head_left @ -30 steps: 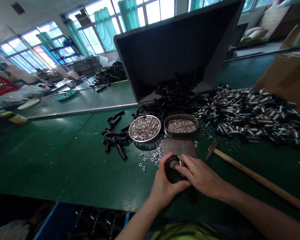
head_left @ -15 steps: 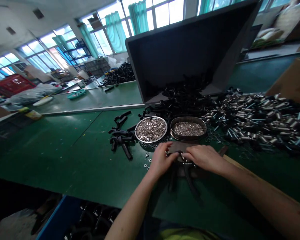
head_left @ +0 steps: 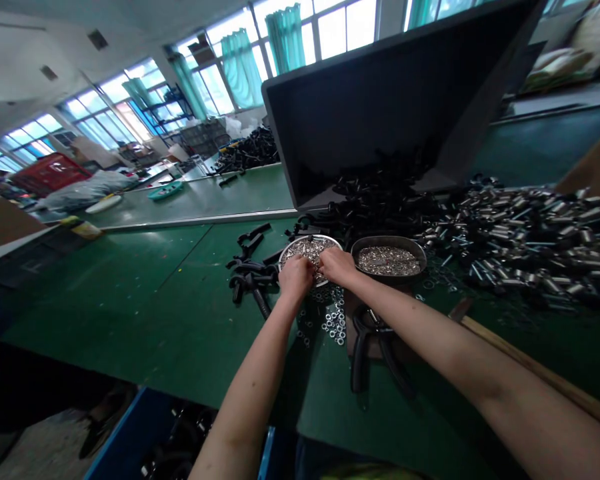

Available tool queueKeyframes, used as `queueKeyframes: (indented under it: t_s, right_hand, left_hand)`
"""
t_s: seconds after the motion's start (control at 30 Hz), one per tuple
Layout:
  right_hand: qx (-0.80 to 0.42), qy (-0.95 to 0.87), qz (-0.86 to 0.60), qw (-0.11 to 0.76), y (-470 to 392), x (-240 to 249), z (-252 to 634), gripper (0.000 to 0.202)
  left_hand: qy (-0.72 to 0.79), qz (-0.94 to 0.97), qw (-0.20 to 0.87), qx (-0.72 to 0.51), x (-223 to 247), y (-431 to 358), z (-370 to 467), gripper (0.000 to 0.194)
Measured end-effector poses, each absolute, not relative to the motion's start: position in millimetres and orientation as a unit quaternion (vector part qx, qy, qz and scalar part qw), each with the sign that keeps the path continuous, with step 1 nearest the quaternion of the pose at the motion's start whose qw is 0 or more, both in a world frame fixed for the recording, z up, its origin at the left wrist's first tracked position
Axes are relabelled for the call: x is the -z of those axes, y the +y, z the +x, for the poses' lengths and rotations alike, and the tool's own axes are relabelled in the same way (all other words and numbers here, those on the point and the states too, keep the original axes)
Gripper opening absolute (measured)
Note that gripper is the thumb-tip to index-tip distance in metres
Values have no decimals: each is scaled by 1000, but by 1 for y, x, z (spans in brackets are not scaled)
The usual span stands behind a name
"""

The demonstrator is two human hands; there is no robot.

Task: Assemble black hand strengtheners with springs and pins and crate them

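My left hand (head_left: 296, 275) and my right hand (head_left: 337, 265) are together over the near side of a round metal dish (head_left: 312, 237), which is full of small shiny metal pins (head_left: 305, 249). Fingers on both hands are curled and pressed together among the pins; anything in them is too small to make out. Below my right forearm, a black spring clamp (head_left: 359, 363) lies with its two handles towards me, its top on a brown block (head_left: 351, 307). Small metal rings (head_left: 336, 325) that look like nuts are scattered between dish and block.
An oval tin (head_left: 393, 270) of small metal parts stands right of the dish. Black clamp parts (head_left: 253, 283) lie left. A hammer (head_left: 525, 363) rests at right, before a heap of metal-and-black pieces (head_left: 540, 247). A big dark bin (head_left: 380, 113) lies tipped behind, spilling black parts.
Both hands have left the clamp on the block and moved up and left to the round dish. The clamp stays behind on the block. The view has shifted slightly.
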State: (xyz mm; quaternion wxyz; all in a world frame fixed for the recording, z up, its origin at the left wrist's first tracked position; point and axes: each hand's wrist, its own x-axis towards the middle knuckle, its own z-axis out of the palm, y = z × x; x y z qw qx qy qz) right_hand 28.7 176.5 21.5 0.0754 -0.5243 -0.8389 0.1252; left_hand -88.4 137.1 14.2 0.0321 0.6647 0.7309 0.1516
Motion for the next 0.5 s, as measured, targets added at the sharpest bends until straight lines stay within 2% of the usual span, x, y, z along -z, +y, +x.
queueKeyframes:
  t_s: [0.17, 0.27, 0.37, 0.5]
  right_hand:
    - [-173, -826, -516, 146, 176, -24, 41, 23]
    - [-217, -813, -499, 207, 168, -30, 63, 26]
    - [-279, -804, -470, 236, 151, -30, 95, 21]
    - [-334, -783, -465, 243, 123, -18, 136, 18]
  left_hand:
    - [734, 645, 58, -206, -16, 138, -92, 11]
    - [729, 627, 86, -260, -20, 137, -93, 11]
    - [713, 608, 140, -320, -21, 130, -93, 13]
    - [684, 578, 243, -373, -13, 101, -85, 27]
